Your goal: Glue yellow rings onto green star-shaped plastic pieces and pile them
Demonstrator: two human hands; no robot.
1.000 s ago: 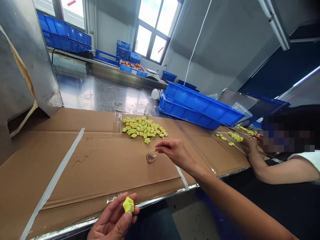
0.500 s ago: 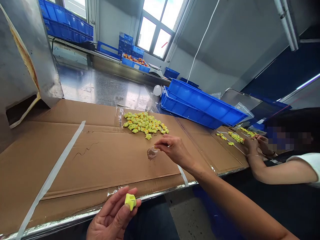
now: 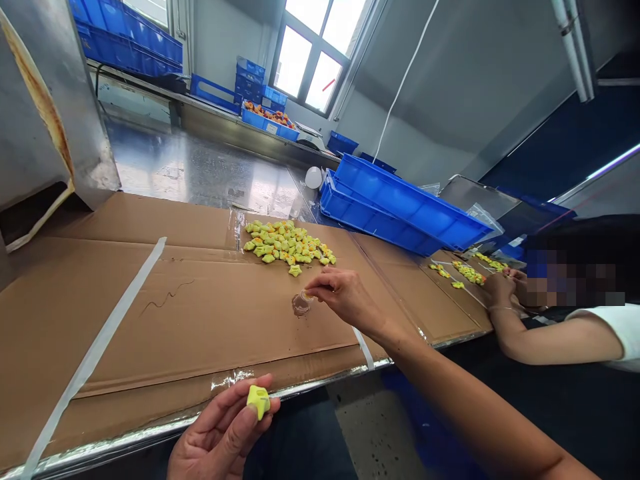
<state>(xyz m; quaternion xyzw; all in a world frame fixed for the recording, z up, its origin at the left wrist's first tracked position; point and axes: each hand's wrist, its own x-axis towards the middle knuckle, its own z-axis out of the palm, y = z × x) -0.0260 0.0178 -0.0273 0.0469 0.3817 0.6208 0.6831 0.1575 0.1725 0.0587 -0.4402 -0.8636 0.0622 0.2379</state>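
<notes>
Between thumb and fingers, my left hand (image 3: 220,430) holds a small yellow-green star-shaped piece (image 3: 259,401) in front of the table's near edge. My right hand (image 3: 345,297) reaches over the cardboard with its fingertips pinched together at the rim of a small clear cup (image 3: 301,304). What that pinch holds is too small to make out. Brownish marks show in or around the cup. Just beyond it lies a single yellow star piece (image 3: 295,271), and behind that spreads a pile of similar star pieces (image 3: 285,241), some with orange spots.
Brown cardboard (image 3: 215,320) covers the table, with a white tape strip (image 3: 107,340) at left. Stacked blue crates (image 3: 400,203) stand at the back right. On the right, a co-worker's hands (image 3: 500,287) are near more yellow pieces (image 3: 469,272). A metal housing (image 3: 60,87) rises at left.
The whole view has shifted slightly. My left hand still holds the star piece, and my right hand stays pinched at the cup, with only a slight shift of the fingers.
</notes>
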